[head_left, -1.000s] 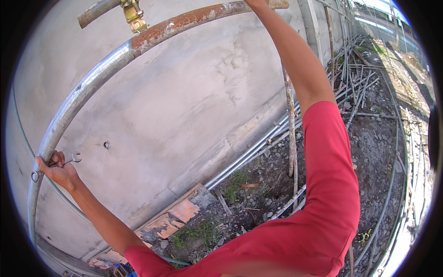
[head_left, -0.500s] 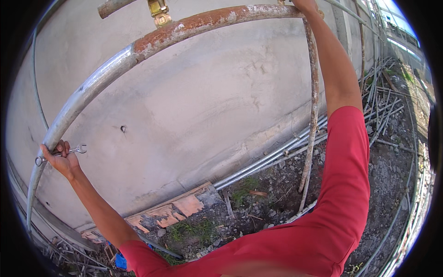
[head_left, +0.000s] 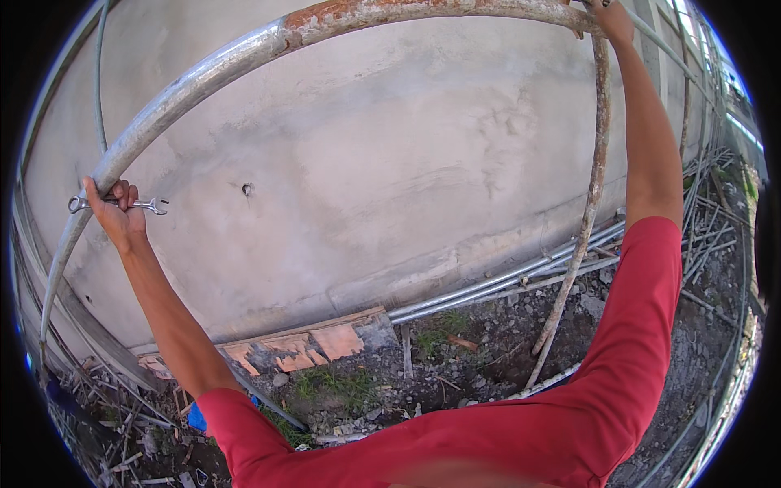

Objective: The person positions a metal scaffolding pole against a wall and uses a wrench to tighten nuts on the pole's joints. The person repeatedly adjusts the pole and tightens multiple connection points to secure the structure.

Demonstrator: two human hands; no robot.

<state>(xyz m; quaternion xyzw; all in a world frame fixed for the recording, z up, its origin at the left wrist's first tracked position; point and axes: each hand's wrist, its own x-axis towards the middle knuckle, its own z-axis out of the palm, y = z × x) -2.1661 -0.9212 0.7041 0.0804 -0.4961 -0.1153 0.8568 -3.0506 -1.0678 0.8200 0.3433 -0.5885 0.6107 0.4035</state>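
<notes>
2 hands on rusty pipe (head_left: 268, 45), left hand (head_left: 114, 213) fingers gripping wrench (head_left: 120, 202), right hand (head_left: 610, 16) fingers wrapped at top edge

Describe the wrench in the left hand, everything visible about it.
The wrench is a slim, silvery metal combination spanner: a ring end at its left tip, an open-jaw end at its right. It lies roughly level, gripped mid-shaft by the left hand, whose fingers also wrap the grey, partly rusted scaffold pipe. Both ends stick out of the fist, in front of the pale concrete wall.
</notes>
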